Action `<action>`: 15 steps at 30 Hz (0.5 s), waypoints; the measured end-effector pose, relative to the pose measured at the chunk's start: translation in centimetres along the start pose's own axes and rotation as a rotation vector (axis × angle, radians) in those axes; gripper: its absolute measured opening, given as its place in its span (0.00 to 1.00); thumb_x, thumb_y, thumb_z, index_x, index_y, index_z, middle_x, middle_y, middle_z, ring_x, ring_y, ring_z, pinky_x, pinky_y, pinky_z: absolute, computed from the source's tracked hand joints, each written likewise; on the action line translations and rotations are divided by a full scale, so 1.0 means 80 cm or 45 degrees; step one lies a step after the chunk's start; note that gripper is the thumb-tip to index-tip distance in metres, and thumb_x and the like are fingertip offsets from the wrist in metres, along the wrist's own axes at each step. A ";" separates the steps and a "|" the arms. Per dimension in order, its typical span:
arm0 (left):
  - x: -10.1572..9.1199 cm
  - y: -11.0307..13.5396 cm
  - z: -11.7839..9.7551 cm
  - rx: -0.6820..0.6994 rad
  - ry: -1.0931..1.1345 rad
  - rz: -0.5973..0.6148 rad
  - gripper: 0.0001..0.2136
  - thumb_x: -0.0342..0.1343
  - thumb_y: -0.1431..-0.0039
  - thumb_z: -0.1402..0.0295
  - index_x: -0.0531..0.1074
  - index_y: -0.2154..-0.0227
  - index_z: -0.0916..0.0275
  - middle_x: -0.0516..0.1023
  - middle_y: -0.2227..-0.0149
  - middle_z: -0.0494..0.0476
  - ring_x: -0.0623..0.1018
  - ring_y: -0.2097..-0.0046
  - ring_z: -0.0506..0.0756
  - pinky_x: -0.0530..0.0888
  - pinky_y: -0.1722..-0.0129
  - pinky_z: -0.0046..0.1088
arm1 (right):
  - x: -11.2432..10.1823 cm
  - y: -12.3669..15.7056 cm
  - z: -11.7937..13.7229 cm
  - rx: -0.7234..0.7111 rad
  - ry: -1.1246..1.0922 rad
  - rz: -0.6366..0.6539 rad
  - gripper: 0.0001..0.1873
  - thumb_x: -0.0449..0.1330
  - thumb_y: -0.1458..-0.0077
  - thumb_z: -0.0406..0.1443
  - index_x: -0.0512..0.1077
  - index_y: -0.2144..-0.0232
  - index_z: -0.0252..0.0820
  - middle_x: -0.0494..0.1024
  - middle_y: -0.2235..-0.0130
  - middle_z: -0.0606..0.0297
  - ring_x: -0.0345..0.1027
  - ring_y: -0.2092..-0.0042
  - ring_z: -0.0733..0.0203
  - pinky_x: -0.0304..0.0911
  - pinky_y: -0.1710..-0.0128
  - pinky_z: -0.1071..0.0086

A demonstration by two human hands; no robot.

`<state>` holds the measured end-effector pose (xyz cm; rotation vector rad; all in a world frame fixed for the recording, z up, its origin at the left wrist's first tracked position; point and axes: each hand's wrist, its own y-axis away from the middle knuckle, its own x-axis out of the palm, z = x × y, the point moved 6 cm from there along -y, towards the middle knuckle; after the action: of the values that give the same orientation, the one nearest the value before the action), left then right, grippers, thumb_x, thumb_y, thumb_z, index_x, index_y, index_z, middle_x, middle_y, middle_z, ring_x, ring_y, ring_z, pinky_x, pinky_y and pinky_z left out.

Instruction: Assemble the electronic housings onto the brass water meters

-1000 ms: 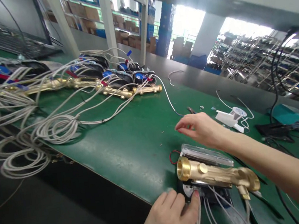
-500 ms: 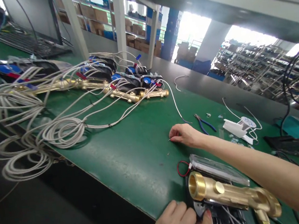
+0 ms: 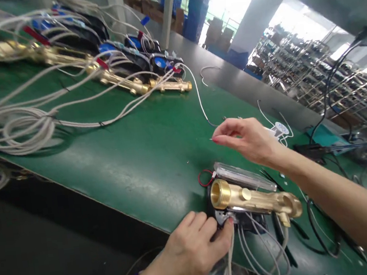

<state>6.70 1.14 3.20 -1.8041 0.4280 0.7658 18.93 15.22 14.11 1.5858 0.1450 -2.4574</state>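
A brass pipe fitting with a threaded end lies near the front edge of the bench, over a black housing with several grey cables running out below. My left hand is closed on the housing's left end, its thumb pressed against a grey part by the cables. Above the bench, my right hand is pinched at the fingertips. From the pinch pokes a tiny pale tip, too small to name. A clear cover and a red wire loop sit behind the fitting.
Several brass fittings with blue-faced black housings line the back left, trailing coiled grey cables. A white spool stands behind my right hand. Black tool handles and cords lie to the right. The green bench ends at a front edge.
My right hand has lifted off the bench surface, still pinched. My left hand stays at the housing. The view has shifted, showing more of the cables below the fitting.
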 end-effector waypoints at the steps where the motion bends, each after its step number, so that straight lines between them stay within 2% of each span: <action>1: 0.000 0.000 0.001 -0.007 0.011 0.003 0.15 0.43 0.37 0.76 0.67 0.51 0.64 0.66 0.74 0.52 0.66 0.72 0.52 0.64 0.71 0.31 | -0.015 0.022 0.011 -0.038 -0.008 -0.075 0.06 0.59 0.44 0.36 0.74 0.69 0.39 0.77 0.70 0.69 0.67 0.69 0.69 0.60 0.67 0.75; 3: 0.002 -0.001 0.001 -0.024 0.026 0.009 0.15 0.43 0.37 0.76 0.67 0.51 0.64 0.66 0.73 0.52 0.66 0.72 0.52 0.64 0.71 0.32 | -0.031 0.071 0.033 -0.143 0.032 -0.119 0.05 0.60 0.44 0.34 0.73 0.72 0.41 0.75 0.71 0.71 0.67 0.69 0.70 0.61 0.68 0.76; 4: 0.002 -0.001 0.001 -0.027 0.030 0.007 0.15 0.43 0.37 0.76 0.67 0.51 0.65 0.66 0.74 0.52 0.66 0.72 0.52 0.64 0.72 0.32 | -0.029 0.095 0.041 -0.182 0.065 -0.084 0.05 0.60 0.44 0.33 0.72 0.72 0.41 0.75 0.71 0.71 0.67 0.69 0.70 0.61 0.69 0.77; 6: 0.003 -0.002 0.001 -0.025 0.032 0.005 0.14 0.44 0.38 0.75 0.67 0.51 0.65 0.66 0.74 0.51 0.66 0.73 0.52 0.63 0.73 0.31 | -0.014 0.137 0.052 -0.276 0.162 -0.004 0.03 0.58 0.43 0.31 0.72 0.69 0.42 0.74 0.70 0.69 0.67 0.67 0.69 0.62 0.69 0.76; 8: 0.004 -0.002 0.001 -0.023 0.027 0.011 0.14 0.46 0.38 0.75 0.67 0.51 0.65 0.65 0.74 0.51 0.66 0.73 0.52 0.64 0.73 0.31 | 0.009 0.166 0.055 -0.375 0.365 0.031 0.05 0.56 0.42 0.31 0.72 0.69 0.40 0.73 0.71 0.66 0.65 0.68 0.64 0.62 0.69 0.70; 11: 0.003 -0.003 0.001 -0.029 0.023 0.017 0.14 0.46 0.38 0.74 0.67 0.51 0.65 0.66 0.74 0.51 0.67 0.72 0.52 0.65 0.72 0.31 | 0.040 0.184 0.056 -0.454 0.724 0.021 0.09 0.51 0.43 0.29 0.71 0.72 0.38 0.71 0.72 0.61 0.62 0.71 0.58 0.60 0.72 0.63; 15: 0.002 -0.002 0.000 -0.034 0.029 0.032 0.13 0.45 0.37 0.73 0.67 0.51 0.65 0.66 0.74 0.51 0.66 0.72 0.51 0.64 0.73 0.31 | 0.056 0.179 0.064 -0.489 1.000 -0.004 0.10 0.49 0.50 0.24 0.68 0.74 0.38 0.68 0.74 0.60 0.63 0.73 0.55 0.59 0.76 0.63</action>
<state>6.94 1.24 3.21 -1.8371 0.4575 0.7723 15.86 -0.31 12.61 2.2235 0.6823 -1.5350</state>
